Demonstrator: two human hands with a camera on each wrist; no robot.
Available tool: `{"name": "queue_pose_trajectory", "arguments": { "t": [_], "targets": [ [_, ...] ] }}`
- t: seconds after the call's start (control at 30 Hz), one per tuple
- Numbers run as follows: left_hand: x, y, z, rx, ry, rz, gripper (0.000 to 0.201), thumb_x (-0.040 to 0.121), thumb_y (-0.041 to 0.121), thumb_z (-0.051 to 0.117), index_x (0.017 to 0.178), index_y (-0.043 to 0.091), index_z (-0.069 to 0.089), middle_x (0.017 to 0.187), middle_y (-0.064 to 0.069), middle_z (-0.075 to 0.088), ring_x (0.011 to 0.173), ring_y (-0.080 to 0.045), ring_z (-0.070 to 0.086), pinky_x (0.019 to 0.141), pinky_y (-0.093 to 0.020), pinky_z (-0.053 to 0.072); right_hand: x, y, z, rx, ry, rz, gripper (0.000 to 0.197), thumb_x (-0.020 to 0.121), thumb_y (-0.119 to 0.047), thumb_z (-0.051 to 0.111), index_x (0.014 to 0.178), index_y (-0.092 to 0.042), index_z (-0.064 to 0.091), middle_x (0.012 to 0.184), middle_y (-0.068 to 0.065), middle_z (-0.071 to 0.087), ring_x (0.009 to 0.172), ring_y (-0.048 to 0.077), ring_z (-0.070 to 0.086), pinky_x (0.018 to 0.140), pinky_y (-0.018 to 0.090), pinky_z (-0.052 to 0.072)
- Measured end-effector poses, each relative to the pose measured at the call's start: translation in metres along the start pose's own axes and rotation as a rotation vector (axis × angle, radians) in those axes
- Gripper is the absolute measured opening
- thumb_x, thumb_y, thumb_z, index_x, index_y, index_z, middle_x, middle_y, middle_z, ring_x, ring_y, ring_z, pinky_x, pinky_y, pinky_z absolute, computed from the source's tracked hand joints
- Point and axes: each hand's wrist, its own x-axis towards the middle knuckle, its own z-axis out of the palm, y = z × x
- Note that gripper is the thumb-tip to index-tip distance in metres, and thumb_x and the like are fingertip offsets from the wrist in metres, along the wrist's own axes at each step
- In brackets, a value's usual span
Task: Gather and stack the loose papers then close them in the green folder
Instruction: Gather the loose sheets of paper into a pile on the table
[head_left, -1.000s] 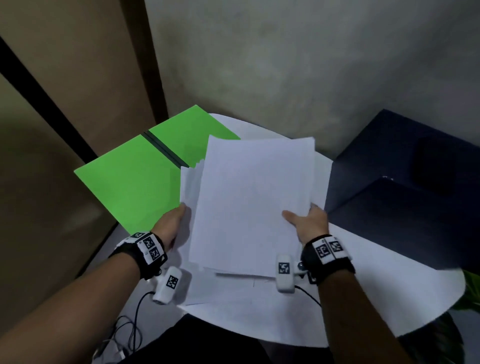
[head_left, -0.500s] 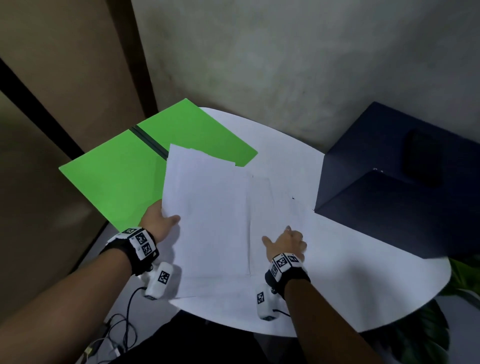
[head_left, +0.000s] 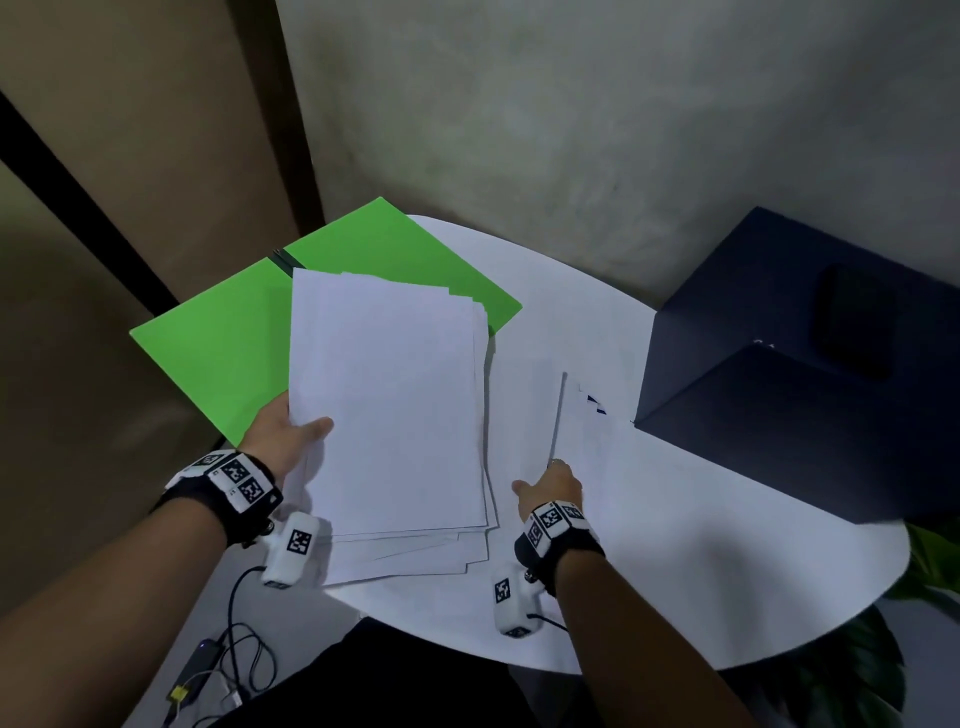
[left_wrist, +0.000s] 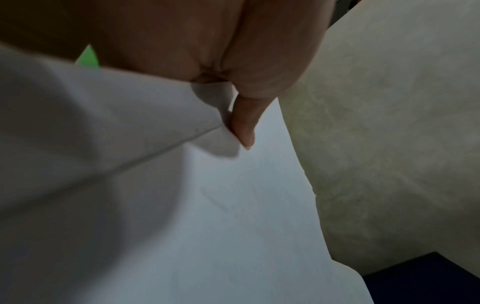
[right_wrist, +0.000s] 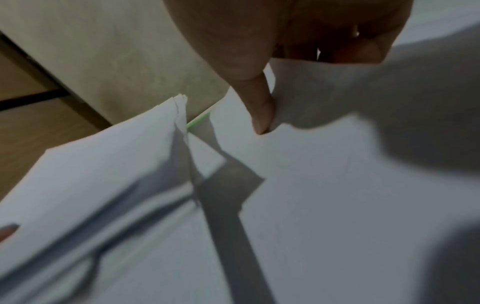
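The green folder (head_left: 218, 353) lies open at the table's back left, its far half partly under the papers. My left hand (head_left: 306, 428) grips a loose stack of white papers (head_left: 389, 405) by its left edge, thumb on top; the stack hangs above the table and the folder. In the left wrist view the thumb (left_wrist: 244, 123) presses on the top sheet (left_wrist: 233, 226). To the right, my right hand (head_left: 553, 465) pinches a single white sheet (head_left: 557, 415) and lifts its near edge off the table. The right wrist view shows that sheet (right_wrist: 337, 102) held between thumb (right_wrist: 262, 107) and fingers.
The round white table (head_left: 675, 545) stands in a corner against a grey wall. A dark blue box (head_left: 805, 415) takes up its right side, with a dark flat object (head_left: 852, 322) on top. Cables (head_left: 223, 660) lie on the floor at lower left; a plant (head_left: 935, 561) is at right.
A second ago both hands held the stack. The right hand let go, lay flat on a sheet on the table, and now pinches and lifts it. The left hand keeps the stack.
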Motion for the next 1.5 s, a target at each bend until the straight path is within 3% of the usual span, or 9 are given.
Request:
{"name": "queue_pose_trajectory", "arguments": {
  "t": [0.1, 0.2, 0.3, 0.57, 0.77, 0.87, 1.17, 1.27, 1.5],
  "targets": [
    [-0.002, 0.001, -0.001, 0.015, -0.006, -0.007, 0.04, 0.089, 0.008, 0.067, 0.127, 0.014, 0.058, 0.122, -0.004, 0.065, 0.114, -0.024, 0.057, 0.104, -0.043, 0.041, -0.004, 0.007, -0.006, -0.006, 0.035, 0.021, 0.057, 0.089, -0.024, 0.067, 0.135, 0.002, 0.046, 0.131, 0.019, 0.059, 0.119, 0.034, 0.057, 0.092, 0.033, 0.049],
    [-0.003, 0.004, -0.003, 0.005, -0.008, -0.004, 0.041, 0.088, 0.006, 0.067, 0.128, 0.011, 0.058, 0.125, -0.008, 0.065, 0.117, -0.027, 0.058, 0.103, -0.043, 0.041, -0.013, 0.001, 0.003, -0.097, 0.05, -0.01, 0.092, 0.074, -0.047, 0.078, 0.142, -0.002, 0.035, 0.14, 0.014, 0.045, 0.132, 0.034, 0.041, 0.105, 0.043, 0.04],
    [-0.004, 0.009, -0.01, -0.001, -0.021, -0.005, 0.041, 0.089, 0.006, 0.067, 0.128, 0.011, 0.058, 0.124, -0.007, 0.065, 0.117, -0.026, 0.057, 0.102, -0.042, 0.041, -0.019, -0.015, 0.024, -0.212, 0.067, -0.152, 0.104, 0.07, -0.043, 0.082, 0.146, -0.002, 0.023, 0.141, 0.015, 0.039, 0.132, 0.033, 0.037, 0.108, 0.04, 0.036],
    [-0.007, 0.028, -0.03, -0.081, -0.018, 0.055, 0.039, 0.089, 0.004, 0.066, 0.125, 0.016, 0.059, 0.123, -0.001, 0.066, 0.116, -0.021, 0.059, 0.105, -0.041, 0.04, -0.001, -0.028, 0.025, 0.0, -0.024, 0.033, 0.077, 0.062, -0.028, 0.091, 0.121, -0.002, 0.049, 0.121, 0.013, 0.063, 0.11, 0.031, 0.064, 0.084, 0.033, 0.054],
    [-0.011, 0.027, -0.026, -0.136, -0.016, 0.044, 0.044, 0.09, 0.001, 0.062, 0.132, 0.011, 0.054, 0.122, -0.002, 0.063, 0.115, -0.02, 0.055, 0.097, -0.033, 0.037, -0.001, -0.034, 0.016, -0.014, -0.002, 0.113, 0.059, 0.065, -0.035, 0.086, 0.11, -0.006, 0.062, 0.119, 0.01, 0.064, 0.108, 0.028, 0.065, 0.088, 0.034, 0.055],
    [-0.011, 0.025, -0.025, -0.138, -0.029, 0.033, 0.044, 0.091, 0.001, 0.062, 0.133, 0.011, 0.054, 0.123, -0.002, 0.062, 0.114, -0.019, 0.054, 0.097, -0.033, 0.037, -0.001, -0.029, 0.016, 0.062, 0.01, 0.091, 0.033, 0.077, -0.015, 0.071, 0.108, -0.003, 0.064, 0.112, 0.01, 0.068, 0.101, 0.03, 0.067, 0.08, 0.027, 0.054],
    [-0.006, 0.02, -0.017, -0.127, -0.062, 0.026, 0.045, 0.092, 0.001, 0.06, 0.135, 0.008, 0.051, 0.122, -0.001, 0.059, 0.113, -0.017, 0.051, 0.096, -0.033, 0.035, 0.002, 0.02, -0.012, 0.244, 0.128, 0.174, 0.05, 0.078, -0.007, 0.067, 0.124, -0.002, 0.049, 0.082, 0.006, 0.06, 0.079, 0.028, 0.059, 0.072, 0.031, 0.053],
    [-0.002, 0.017, -0.018, -0.122, -0.081, 0.018, 0.045, 0.09, 0.001, 0.062, 0.134, 0.01, 0.053, 0.126, -0.003, 0.061, 0.114, -0.019, 0.054, 0.098, -0.034, 0.036, -0.003, 0.015, -0.011, 0.227, 0.108, 0.151, 0.059, 0.077, -0.021, 0.077, 0.124, -0.003, 0.046, 0.093, 0.01, 0.06, 0.084, 0.031, 0.061, 0.07, 0.031, 0.049],
    [0.001, 0.005, -0.012, -0.005, -0.077, 0.025, 0.044, 0.09, 0.002, 0.064, 0.132, 0.007, 0.053, 0.121, 0.0, 0.06, 0.114, -0.018, 0.052, 0.1, -0.033, 0.035, -0.01, -0.002, -0.06, 0.202, 0.28, -0.065, 0.029, 0.081, -0.017, 0.074, 0.106, -0.004, 0.066, 0.107, 0.018, 0.071, 0.096, 0.034, 0.069, 0.085, 0.035, 0.055]
  ]
}}
